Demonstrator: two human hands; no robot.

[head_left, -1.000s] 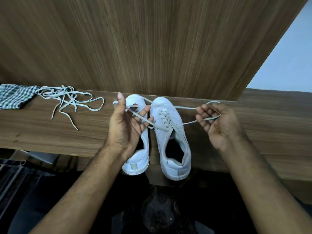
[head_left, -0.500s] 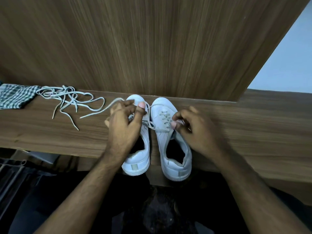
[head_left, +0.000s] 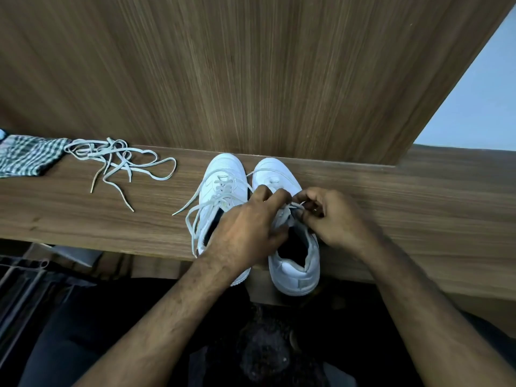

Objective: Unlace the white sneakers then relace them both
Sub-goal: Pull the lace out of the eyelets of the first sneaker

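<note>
Two white sneakers stand side by side on the wooden ledge (head_left: 418, 208), toes to the wall. My left hand (head_left: 245, 233) lies over the rear of the left sneaker (head_left: 220, 169). Its curled fingers reach across to the lacing of the right sneaker (head_left: 279, 174). My right hand (head_left: 335, 216) meets it there. Both pinch the white lace (head_left: 192, 219) at the right sneaker's throat. Slack from that lace crosses the left sneaker and loops off its left side onto the ledge. A second, loose lace (head_left: 117, 160) lies tangled further left.
A checked cloth (head_left: 28, 157) lies at the ledge's far left, touching the loose lace. A wood-panelled wall (head_left: 251, 79) rises directly behind the sneakers' toes. Their heels overhang the ledge's front edge above my dark lap.
My hands, earlier spread wide with the lace ends pulled taut, have come together over the right sneaker. The lace slack has dropped to the left of the left sneaker.
</note>
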